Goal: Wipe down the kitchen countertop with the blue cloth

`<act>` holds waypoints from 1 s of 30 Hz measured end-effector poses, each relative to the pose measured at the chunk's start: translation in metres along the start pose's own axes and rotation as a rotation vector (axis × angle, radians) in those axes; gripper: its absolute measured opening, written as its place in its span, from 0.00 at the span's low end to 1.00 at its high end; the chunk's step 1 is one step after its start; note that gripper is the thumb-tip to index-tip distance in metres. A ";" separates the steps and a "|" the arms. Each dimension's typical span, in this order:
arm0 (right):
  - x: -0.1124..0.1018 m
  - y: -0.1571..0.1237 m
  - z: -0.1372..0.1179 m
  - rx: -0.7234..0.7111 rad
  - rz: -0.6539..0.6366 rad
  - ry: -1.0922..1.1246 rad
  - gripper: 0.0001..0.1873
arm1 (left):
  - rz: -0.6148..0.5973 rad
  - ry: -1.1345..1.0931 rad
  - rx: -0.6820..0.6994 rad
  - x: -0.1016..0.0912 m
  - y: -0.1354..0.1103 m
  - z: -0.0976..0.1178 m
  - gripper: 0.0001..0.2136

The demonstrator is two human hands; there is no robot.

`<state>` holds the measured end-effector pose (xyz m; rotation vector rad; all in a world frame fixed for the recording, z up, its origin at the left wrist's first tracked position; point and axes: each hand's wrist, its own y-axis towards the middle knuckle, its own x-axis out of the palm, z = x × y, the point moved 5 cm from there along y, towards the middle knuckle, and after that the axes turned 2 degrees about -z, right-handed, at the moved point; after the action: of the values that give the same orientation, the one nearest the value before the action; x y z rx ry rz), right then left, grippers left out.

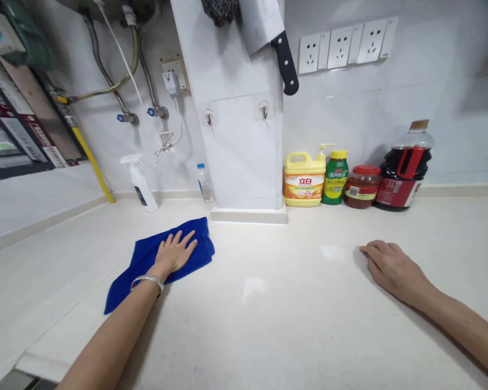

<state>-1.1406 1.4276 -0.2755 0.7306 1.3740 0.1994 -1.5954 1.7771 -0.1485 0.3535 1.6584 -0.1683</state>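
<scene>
My left hand (176, 253) lies flat with its fingers spread on a blue cloth (140, 264), pressing it against the white countertop (244, 325). The cloth is spread out, with one corner trailing toward me under the wrist, where a silver bangle (147, 281) sits. Over on the right, my right hand (396, 272) rests on the countertop with its fingers curled in. I see nothing held in it, and it is apart from the bottles and the jar behind it.
Along the wall stand a white spray bottle (140, 183), a small clear bottle (205, 186), a yellow detergent jug (305, 181), a green bottle (335, 177), a red-lidded jar (361, 187) and a large dark-liquid bottle (403, 168). A cleaver (285, 62) hangs on the pillar (244, 157).
</scene>
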 end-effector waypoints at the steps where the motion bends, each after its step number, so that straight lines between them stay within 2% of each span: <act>1: 0.000 0.000 0.000 -0.005 0.012 -0.005 0.22 | 0.003 -0.001 -0.019 0.000 0.008 0.000 0.30; 8: -0.003 0.002 -0.007 -0.020 0.065 -0.039 0.20 | 0.021 0.012 -0.066 -0.004 0.059 0.009 0.31; 14: -0.002 -0.001 -0.005 -0.020 0.083 -0.042 0.20 | 0.031 0.011 0.048 -0.006 0.097 0.018 0.29; 18: 0.000 -0.002 -0.003 0.013 0.060 -0.031 0.21 | 0.012 -0.001 0.123 -0.003 0.112 0.018 0.28; 23: 0.000 -0.001 -0.004 0.054 0.034 -0.002 0.21 | 0.015 -0.002 0.087 -0.004 0.105 0.017 0.28; 30: 0.000 0.004 -0.006 0.068 -0.015 0.017 0.19 | 0.024 -0.004 -0.003 -0.007 0.054 0.005 0.32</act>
<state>-1.1451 1.4329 -0.2730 0.7760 1.4073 0.1478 -1.5721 1.8254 -0.1369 0.3704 1.6494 -0.1488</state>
